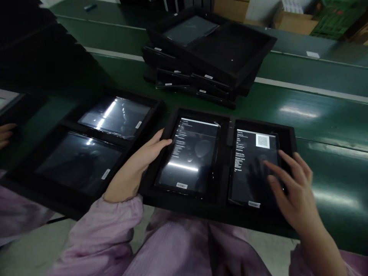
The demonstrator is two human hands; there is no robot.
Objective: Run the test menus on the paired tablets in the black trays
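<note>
The white text on the right tablet [254, 165] is too small to read, and the right hand [290, 189] hides that tablet's lower right corner. Left of it, the far tablet [5, 100] is cut by the frame edge (so is another person's hand [5, 134]). Behind it, labels on the stacked trays [207, 57] are unreadable.

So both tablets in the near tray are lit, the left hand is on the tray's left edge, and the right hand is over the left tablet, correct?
Not quite. The head view shows the right hand over the right tablet, not the left tablet. The rest stands: both screens are lit, and the left hand is on the left edge of the near tray.
</note>
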